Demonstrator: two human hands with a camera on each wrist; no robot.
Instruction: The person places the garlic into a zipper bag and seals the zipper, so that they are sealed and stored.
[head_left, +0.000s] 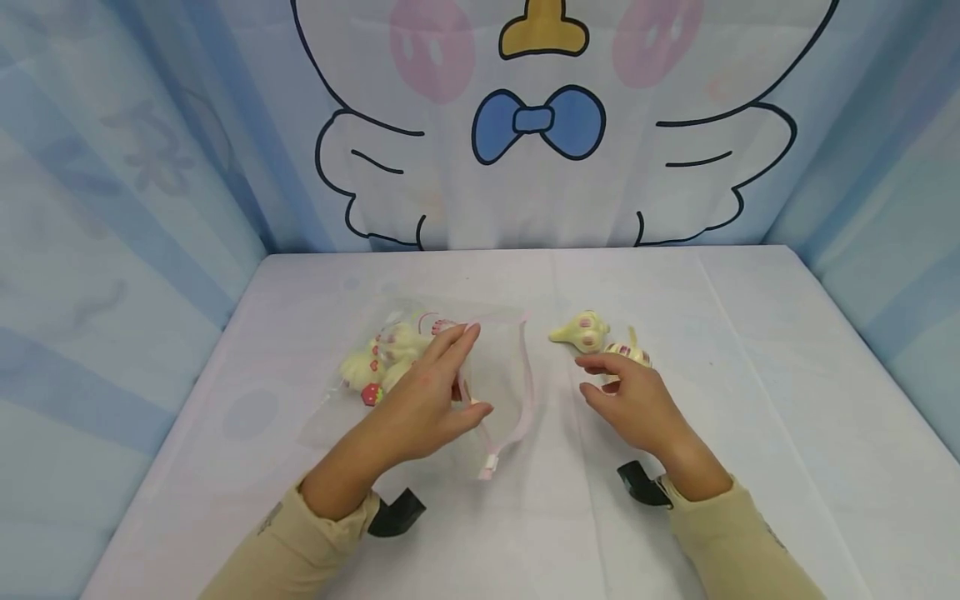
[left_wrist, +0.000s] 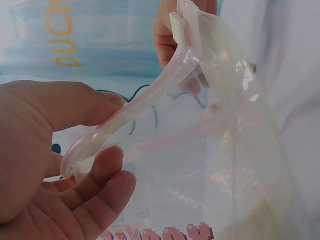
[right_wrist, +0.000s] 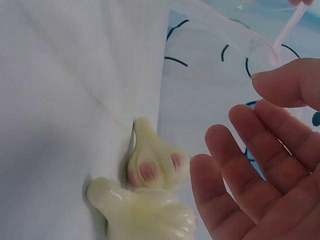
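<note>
A clear zip bag (head_left: pixel 495 367) with a pink-edged mouth holds pale yellow pieces (head_left: pixel 362 369) at its left end. My left hand (head_left: pixel 427 404) is over the bag; in the left wrist view, my left hand (left_wrist: pixel 65 155) has the bag's rim (left_wrist: pixel 145 102) between thumb and fingers. Two pale yellow, garlic-shaped pieces with purple marks lie right of the bag, one (head_left: pixel 585 332) farther back, the other (head_left: pixel 630 353) partly behind my right hand (head_left: pixel 637 404). My right hand (right_wrist: pixel 265 165) is beside the pieces (right_wrist: pixel 155 167), fingers relaxed and apart, nothing held.
A white cloth (head_left: pixel 697 333) covers the table. Patterned blue and white curtains (head_left: pixel 135 208) rise on both sides and behind it. Black straps (head_left: pixel 397 513) show at both sleeve cuffs.
</note>
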